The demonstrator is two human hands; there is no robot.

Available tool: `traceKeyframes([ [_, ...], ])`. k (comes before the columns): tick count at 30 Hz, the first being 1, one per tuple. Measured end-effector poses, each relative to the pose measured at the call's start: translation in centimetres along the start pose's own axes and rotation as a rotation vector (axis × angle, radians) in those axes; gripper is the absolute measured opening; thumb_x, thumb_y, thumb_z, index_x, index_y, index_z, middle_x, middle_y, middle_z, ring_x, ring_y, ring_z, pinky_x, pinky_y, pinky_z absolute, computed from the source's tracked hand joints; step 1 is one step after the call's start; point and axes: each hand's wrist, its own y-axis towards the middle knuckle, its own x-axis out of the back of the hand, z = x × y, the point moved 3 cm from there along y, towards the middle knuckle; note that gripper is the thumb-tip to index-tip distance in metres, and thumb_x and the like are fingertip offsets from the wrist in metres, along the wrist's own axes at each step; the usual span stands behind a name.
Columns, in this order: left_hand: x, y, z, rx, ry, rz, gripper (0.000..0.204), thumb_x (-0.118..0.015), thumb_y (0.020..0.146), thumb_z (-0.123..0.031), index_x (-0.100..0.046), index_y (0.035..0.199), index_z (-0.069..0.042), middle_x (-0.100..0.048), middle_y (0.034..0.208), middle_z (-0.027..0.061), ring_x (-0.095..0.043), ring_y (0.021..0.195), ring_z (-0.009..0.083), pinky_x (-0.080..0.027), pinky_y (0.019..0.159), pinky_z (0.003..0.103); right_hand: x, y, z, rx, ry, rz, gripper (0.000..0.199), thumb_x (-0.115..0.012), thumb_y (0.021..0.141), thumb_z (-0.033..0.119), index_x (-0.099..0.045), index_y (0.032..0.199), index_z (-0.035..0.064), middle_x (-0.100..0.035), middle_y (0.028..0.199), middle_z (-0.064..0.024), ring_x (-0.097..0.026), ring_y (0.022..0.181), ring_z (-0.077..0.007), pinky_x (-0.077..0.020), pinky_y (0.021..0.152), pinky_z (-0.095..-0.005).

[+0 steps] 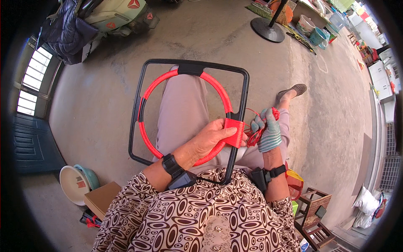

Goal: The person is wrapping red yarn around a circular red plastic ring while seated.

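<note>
A black square frame (pixel 245 92) with rounded corners lies across my lap. Inside it sits a ring (pixel 219 87) wrapped in red, joined to the frame by a black patch (pixel 191 69) at the far side. My left hand (pixel 208 138), bare, is closed on the ring's right side, its thumb pressing a red stitched patch (pixel 235 131) that wraps ring and frame bar together. Close by on the right, my right hand (pixel 268 131), in a striped grey-green glove, is closed around a bundle of thin red cord (pixel 253 138). A strand runs from it toward the patch.
A scooter (pixel 115 19) with a dark quilted cover stands far left. Basins (pixel 75 185) and a cardboard box (pixel 103 198) are at lower left. At right are a small wooden chair (pixel 312 206) and a red-yellow bag (pixel 294 182). A round black stand base (pixel 268 30) stands ahead.
</note>
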Motion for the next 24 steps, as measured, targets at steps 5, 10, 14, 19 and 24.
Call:
traceKeyframes([
  [5, 0.3, 0.1, 0.5, 0.022, -0.023, 0.005, 0.033, -0.049, 0.093, -0.022, -0.047, 0.115, 0.003, -0.061, 0.100, 0.0174, -0.063, 0.089, 0.0226, -0.051, 0.081, 0.035, 0.6, 0.3, 0.9, -0.046, -0.126, -0.024, 0.030, -0.054, 0.089, 0.035, -0.049, 0.074, 0.0096, -0.042, 0.054, -0.0006, -0.045, 0.051, -0.0169, -0.0402, 0.049, -0.0284],
  [10, 1.7, 0.5, 0.3, -0.102, -0.079, -0.185, 0.038, -0.040, 0.096, -0.031, -0.045, 0.118, -0.001, -0.061, 0.100, 0.0117, -0.060, 0.092, 0.0188, -0.048, 0.081, 0.033, -2.0, -0.1, 4.8, 0.224, -1.347, -0.358, 0.036, -0.060, 0.084, 0.028, -0.056, 0.106, -0.0001, -0.061, 0.074, -0.0112, -0.060, 0.065, -0.0217, -0.0476, 0.059, -0.0282],
  [14, 1.7, -0.2, -0.4, -0.140, -0.086, -0.279, 0.036, -0.036, 0.097, -0.033, -0.048, 0.115, -0.005, -0.061, 0.100, 0.0073, -0.058, 0.089, 0.0158, -0.046, 0.079, 0.031, -8.8, -1.5, 4.2, 0.830, -1.880, -0.043, 0.033, -0.062, 0.075, 0.013, -0.056, 0.105, 0.0022, -0.060, 0.099, -0.0148, -0.060, 0.090, -0.0268, -0.0460, 0.081, -0.0370],
  [19, 2.4, -0.6, -1.3, -0.424, 0.209, -0.424, 0.018, -0.050, 0.092, -0.017, -0.054, 0.103, -0.004, -0.060, 0.091, 0.0021, -0.057, 0.082, 0.0091, -0.047, 0.074, 0.026, -12.0, -3.8, 1.2, 1.252, -2.019, 0.505, 0.029, -0.062, 0.070, 0.012, -0.057, 0.098, 0.0058, -0.058, 0.103, -0.0143, -0.057, 0.096, -0.0286, -0.0446, 0.084, -0.0423],
  [24, 3.9, 0.3, -0.4, -0.488, 0.324, -0.475, 0.013, -0.051, 0.088, -0.006, -0.058, 0.099, -0.002, -0.061, 0.091, 0.0023, -0.055, 0.083, 0.0068, -0.046, 0.071, 0.023, -5.7, -1.0, 1.4, 0.184, -0.937, -0.148, 0.017, -0.052, 0.089, 0.018, -0.056, 0.093, 0.0020, -0.062, 0.081, -0.0080, -0.061, 0.066, -0.0183, -0.0506, 0.057, -0.0301],
])
